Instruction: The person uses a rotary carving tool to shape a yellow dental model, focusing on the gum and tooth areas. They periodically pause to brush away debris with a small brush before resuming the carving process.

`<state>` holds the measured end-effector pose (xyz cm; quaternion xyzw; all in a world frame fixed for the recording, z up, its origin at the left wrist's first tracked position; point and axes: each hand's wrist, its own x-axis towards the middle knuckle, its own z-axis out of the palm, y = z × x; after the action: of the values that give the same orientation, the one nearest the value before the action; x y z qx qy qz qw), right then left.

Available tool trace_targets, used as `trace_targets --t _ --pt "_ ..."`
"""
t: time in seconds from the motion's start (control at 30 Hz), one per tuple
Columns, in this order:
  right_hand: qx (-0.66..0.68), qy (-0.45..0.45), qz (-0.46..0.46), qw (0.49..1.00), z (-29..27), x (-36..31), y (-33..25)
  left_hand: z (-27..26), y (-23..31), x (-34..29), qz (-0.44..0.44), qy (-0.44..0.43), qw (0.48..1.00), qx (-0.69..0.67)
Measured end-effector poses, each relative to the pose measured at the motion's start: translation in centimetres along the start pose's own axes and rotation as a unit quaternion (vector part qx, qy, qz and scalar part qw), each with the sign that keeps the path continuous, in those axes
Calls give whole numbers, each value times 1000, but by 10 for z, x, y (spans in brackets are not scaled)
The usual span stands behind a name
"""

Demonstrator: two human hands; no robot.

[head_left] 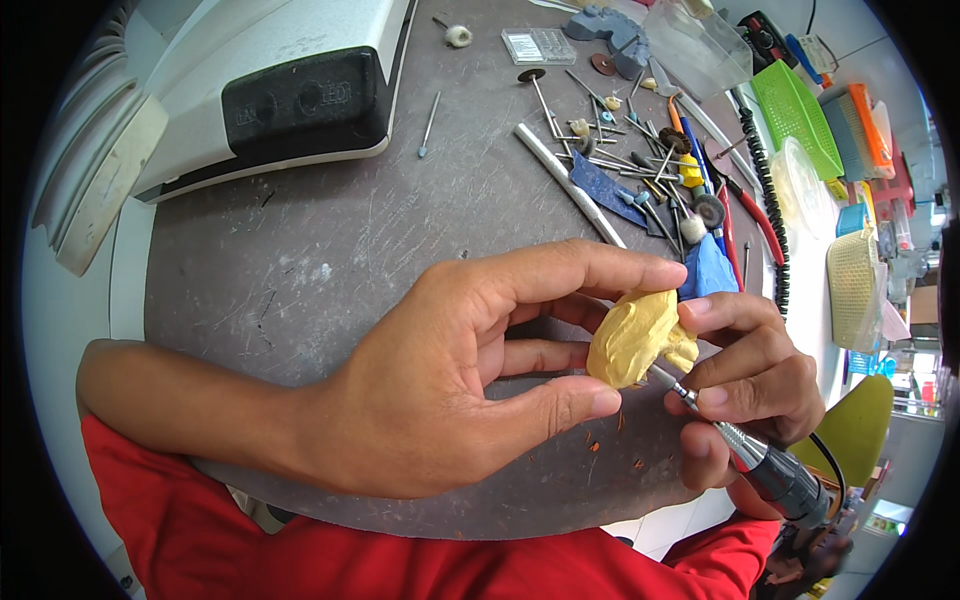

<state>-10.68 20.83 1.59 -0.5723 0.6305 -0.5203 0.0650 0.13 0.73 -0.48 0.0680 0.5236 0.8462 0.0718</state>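
A small yellow carved lump of wax-like material [638,335] is pinched in the grip of the left hand [440,390], between thumb and fingertips, just above the scratched dark round table [330,250]. The right hand [745,385] is closed around a slim metal rotary handpiece [760,465], whose tip touches the lump's underside. The lump is judged light, firm, somewhat brittle; broad flanks are best held. Beyond the grip, loose metal burs [620,150] are scattered.

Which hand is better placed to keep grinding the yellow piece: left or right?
Right. The right hand already grips the rotary handpiece, its bit tip touching the underside of the yellow carved piece. The left hand pinches that piece between thumb and fingers, so it likely suits steadying and turning it.
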Motion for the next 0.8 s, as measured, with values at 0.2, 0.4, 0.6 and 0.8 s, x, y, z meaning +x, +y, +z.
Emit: trace_targets --t 0.2,0.4,0.6,0.8 --pt "20 24 5 999 4 -2 1 0 2 -1 -6 -1 1000 -3" --pt "-2 -45 17 999 -4 -1 -3 0 3 -1 -14 1 1000 0" --pt "28 -56 16 998 -8 -5 0 1 5 -1 -34 14 999 -18" --pt "43 -31 60 997 -5 -8 -3 0 4 -1 -23 1 1000 -18"
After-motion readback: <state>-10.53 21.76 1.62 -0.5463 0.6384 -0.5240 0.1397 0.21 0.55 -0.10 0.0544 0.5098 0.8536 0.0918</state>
